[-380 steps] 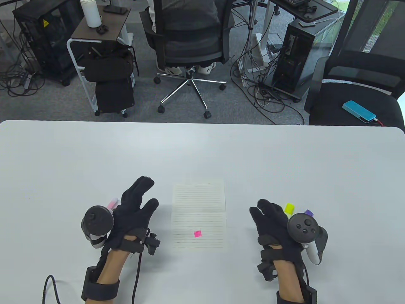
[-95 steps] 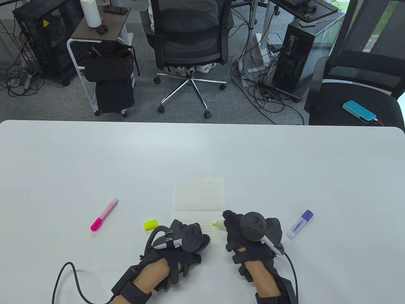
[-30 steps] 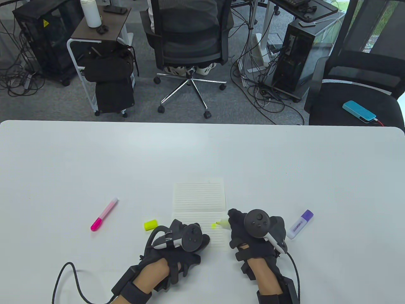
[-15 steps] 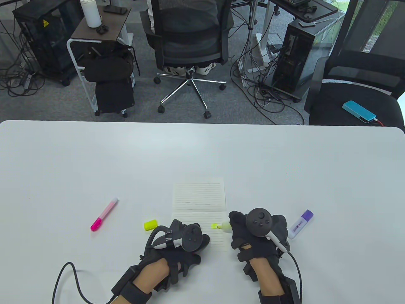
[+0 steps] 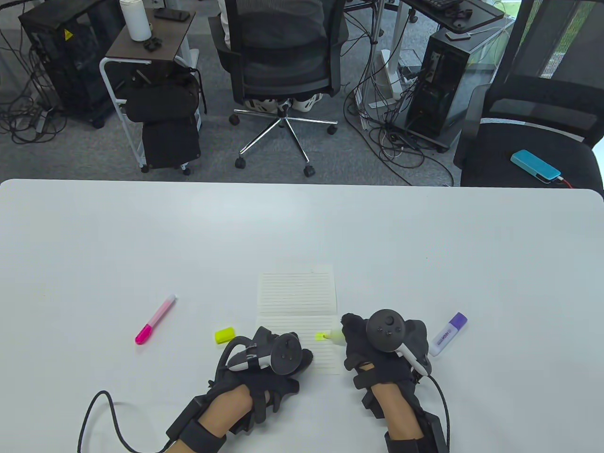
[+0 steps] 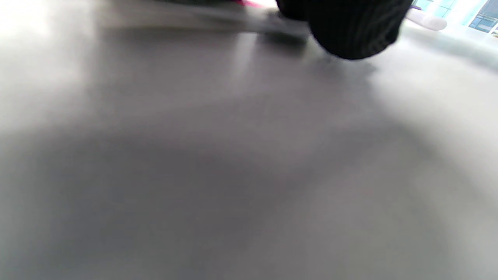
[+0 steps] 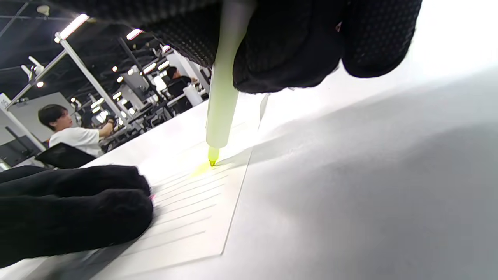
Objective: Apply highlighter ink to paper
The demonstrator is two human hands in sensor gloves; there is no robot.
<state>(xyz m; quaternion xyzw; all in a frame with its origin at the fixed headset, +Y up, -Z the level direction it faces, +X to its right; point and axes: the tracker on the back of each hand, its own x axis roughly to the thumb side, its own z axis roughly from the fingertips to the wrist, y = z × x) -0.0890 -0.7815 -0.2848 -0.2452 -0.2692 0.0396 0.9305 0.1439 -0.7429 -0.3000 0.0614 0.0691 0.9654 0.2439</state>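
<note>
Black-gloved, the left hand (image 5: 271, 361) lies flat near the table's (image 5: 302, 222) near edge, pressing down the near left corner of the lined paper (image 5: 297, 295), just as it did half a second ago; how its fingers are arranged under the tracker cannot be told from the table view, and the left wrist view is a blur of tabletop with one fingertip (image 6: 352, 29) at the top. Beside it, over the paper's near right part, the right hand (image 5: 377, 349) pinches the yellow highlighter (image 7: 222, 101) between its fingers, barrel tilted, tip touching the sheet at a small yellow mark (image 5: 320, 336). A second ago the tip sat slightly farther along the line; since then the hand has barely shifted and the mark looks much the same. Twelve seconds back the paper bore a pink spot and both hands were spread wide apart on either side of the sheet; that spot now lies under the left hand's fingers. Left of the paper lies the yellow cap (image 5: 225, 334), and farther toward the left edge the pink highlighter (image 5: 155, 319), both where they were three seconds ago. Just right of the right hand rests the purple highlighter (image 5: 447, 333), unmoved.
</note>
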